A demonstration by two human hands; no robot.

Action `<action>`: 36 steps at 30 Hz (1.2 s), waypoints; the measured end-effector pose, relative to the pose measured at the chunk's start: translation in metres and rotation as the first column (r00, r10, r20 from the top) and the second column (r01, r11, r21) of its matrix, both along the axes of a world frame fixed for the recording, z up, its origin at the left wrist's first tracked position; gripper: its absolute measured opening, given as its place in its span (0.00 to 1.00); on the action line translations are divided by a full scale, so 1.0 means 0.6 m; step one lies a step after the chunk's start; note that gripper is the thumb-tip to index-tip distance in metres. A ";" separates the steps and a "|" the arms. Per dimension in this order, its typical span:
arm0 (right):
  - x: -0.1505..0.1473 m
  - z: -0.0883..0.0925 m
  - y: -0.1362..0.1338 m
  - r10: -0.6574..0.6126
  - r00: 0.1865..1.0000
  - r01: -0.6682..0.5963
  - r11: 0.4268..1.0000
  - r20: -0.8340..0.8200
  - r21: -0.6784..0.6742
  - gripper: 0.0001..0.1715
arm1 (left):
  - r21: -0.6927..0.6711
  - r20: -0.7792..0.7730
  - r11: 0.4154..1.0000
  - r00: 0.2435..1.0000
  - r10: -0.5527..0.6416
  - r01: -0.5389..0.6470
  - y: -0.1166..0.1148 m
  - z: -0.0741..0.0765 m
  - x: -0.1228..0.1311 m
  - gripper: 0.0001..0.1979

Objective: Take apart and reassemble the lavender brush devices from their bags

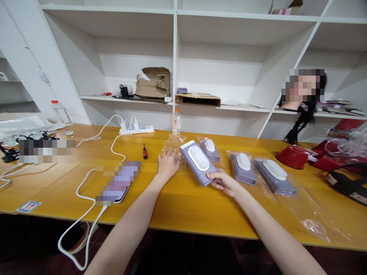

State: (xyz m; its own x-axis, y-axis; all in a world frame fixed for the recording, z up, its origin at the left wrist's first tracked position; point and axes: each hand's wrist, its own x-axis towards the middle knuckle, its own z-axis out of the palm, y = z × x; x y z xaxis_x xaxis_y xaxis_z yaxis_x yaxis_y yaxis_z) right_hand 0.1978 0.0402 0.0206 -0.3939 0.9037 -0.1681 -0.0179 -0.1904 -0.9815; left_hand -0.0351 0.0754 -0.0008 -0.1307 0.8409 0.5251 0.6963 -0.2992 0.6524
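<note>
purple device (198,162) pinched in the right grip (223,182) above the tabletop (186,210), left grip (168,165) on a bag (175,142), closure unclear: seemingly bagging or unbagging, next needing firm hold of the bag.

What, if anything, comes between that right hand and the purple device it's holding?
Nothing visible: the right hand grips the purple device directly, with no wrapping showing between them. The clear plastic bag lies off to the left, at the left hand.
</note>
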 end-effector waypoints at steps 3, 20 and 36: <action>-0.004 -0.004 -0.002 0.016 1.000 -0.015 1.000 -0.004 0.014 0.15 | 0.060 0.161 0.996 0.984 -0.081 0.072 -0.005 0.012 0.008 0.17; -0.020 0.004 -0.030 0.129 0.990 -0.131 0.991 0.059 0.023 0.21 | 0.246 0.835 0.912 0.406 -0.372 0.328 -0.024 0.040 0.025 0.19; -0.023 -0.001 -0.028 0.057 0.998 -0.057 0.995 0.005 0.078 0.16 | 0.207 0.905 0.858 0.241 -0.351 0.471 -0.049 0.041 0.036 0.16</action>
State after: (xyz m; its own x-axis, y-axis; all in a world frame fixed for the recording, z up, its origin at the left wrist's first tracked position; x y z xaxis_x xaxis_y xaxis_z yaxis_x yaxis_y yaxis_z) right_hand 0.1842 0.0232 0.0199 -0.4451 0.8900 -0.0989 -0.0066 -0.1137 -0.9935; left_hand -0.0135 0.0459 0.0237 -0.0810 0.9646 0.2510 -0.5268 -0.2552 0.8108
